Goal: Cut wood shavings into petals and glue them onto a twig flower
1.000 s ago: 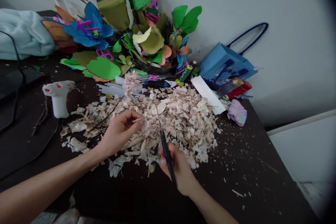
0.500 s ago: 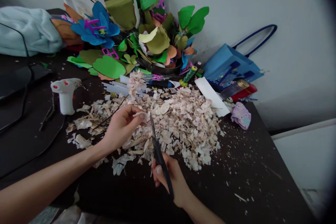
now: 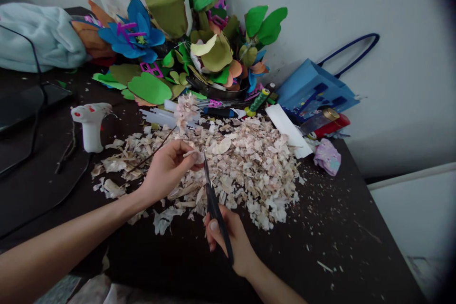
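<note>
My left hand is closed, pinching a small pale petal-like piece between thumb and fingers. A thin dark stem topped with a pinkish-white flower cluster passes behind that hand; whether the fingers also grip it I cannot tell. Black-handled scissors are in my right hand, their blades pointing up, with the tips right beside the pinched piece. Under both lies a wide heap of pale dry scraps on the dark table.
At left stand a white glue gun with its cable and a dark twig. Behind the heap are colourful artificial flowers, translucent sticks and a green thread spool. A blue bag and white strip lie right.
The view has shifted slightly. The pinched piece has turned a little in my left fingers, and the scissor tips stay close to it. A small pinkish scrap now shows near the heap's front edge.
</note>
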A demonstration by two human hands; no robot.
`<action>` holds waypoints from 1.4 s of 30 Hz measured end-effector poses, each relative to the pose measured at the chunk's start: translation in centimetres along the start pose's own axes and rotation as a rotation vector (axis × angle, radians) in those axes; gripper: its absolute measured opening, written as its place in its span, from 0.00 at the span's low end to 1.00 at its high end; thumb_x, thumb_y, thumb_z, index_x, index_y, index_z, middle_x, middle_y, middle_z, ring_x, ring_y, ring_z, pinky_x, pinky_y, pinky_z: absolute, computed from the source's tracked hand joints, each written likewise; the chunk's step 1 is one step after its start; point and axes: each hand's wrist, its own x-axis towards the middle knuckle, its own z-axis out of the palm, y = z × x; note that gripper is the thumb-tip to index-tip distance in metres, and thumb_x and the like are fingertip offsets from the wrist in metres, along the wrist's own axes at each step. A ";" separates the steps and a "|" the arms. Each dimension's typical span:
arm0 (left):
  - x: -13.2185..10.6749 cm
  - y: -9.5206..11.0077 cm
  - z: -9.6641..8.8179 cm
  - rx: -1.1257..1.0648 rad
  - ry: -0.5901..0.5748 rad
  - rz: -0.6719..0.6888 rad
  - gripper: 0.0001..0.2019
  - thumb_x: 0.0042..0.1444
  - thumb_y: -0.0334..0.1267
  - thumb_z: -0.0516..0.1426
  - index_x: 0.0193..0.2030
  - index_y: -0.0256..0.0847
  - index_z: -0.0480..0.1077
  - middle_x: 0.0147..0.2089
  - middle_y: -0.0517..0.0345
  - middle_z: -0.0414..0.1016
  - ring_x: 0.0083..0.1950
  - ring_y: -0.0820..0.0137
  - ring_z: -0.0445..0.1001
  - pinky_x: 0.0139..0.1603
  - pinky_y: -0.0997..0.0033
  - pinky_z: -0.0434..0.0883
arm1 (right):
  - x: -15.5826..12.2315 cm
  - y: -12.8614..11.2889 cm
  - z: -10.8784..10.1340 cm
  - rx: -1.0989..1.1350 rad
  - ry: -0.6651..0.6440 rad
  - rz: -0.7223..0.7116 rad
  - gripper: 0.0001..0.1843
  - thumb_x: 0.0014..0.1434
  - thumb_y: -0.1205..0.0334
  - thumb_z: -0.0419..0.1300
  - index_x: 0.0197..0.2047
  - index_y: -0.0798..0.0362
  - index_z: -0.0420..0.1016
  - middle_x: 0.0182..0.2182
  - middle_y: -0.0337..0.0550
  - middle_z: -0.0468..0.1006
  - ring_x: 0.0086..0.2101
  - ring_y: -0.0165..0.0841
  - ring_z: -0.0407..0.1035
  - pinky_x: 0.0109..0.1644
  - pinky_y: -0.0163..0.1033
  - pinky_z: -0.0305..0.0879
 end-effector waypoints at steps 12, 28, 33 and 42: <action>0.0 0.2 0.1 0.021 0.023 -0.023 0.10 0.55 0.41 0.62 0.32 0.39 0.66 0.28 0.57 0.78 0.30 0.66 0.80 0.34 0.66 0.80 | 0.0 -0.2 0.2 0.012 0.004 0.016 0.30 0.52 0.31 0.59 0.32 0.53 0.63 0.20 0.33 0.64 0.18 0.25 0.59 0.22 0.32 0.61; -0.1 0.3 0.1 0.036 0.018 -0.033 0.10 0.54 0.40 0.63 0.29 0.41 0.66 0.27 0.59 0.78 0.30 0.65 0.81 0.35 0.63 0.80 | 0.1 -0.1 0.2 0.034 0.027 0.046 0.31 0.50 0.30 0.60 0.31 0.52 0.62 0.18 0.31 0.63 0.17 0.24 0.58 0.20 0.31 0.60; -0.1 0.3 0.0 0.041 0.014 -0.044 0.10 0.53 0.41 0.63 0.29 0.41 0.66 0.28 0.57 0.79 0.31 0.64 0.81 0.35 0.64 0.80 | 0.1 -0.1 0.3 0.032 0.037 0.053 0.31 0.49 0.29 0.60 0.30 0.52 0.62 0.18 0.31 0.63 0.17 0.23 0.57 0.20 0.31 0.59; 0.3 0.6 -0.1 -0.009 -0.022 -0.100 0.12 0.53 0.41 0.63 0.29 0.41 0.65 0.26 0.56 0.79 0.30 0.64 0.82 0.32 0.67 0.80 | 0.1 -0.2 0.1 0.011 0.036 0.042 0.31 0.51 0.29 0.59 0.30 0.52 0.62 0.18 0.31 0.62 0.17 0.24 0.58 0.20 0.31 0.58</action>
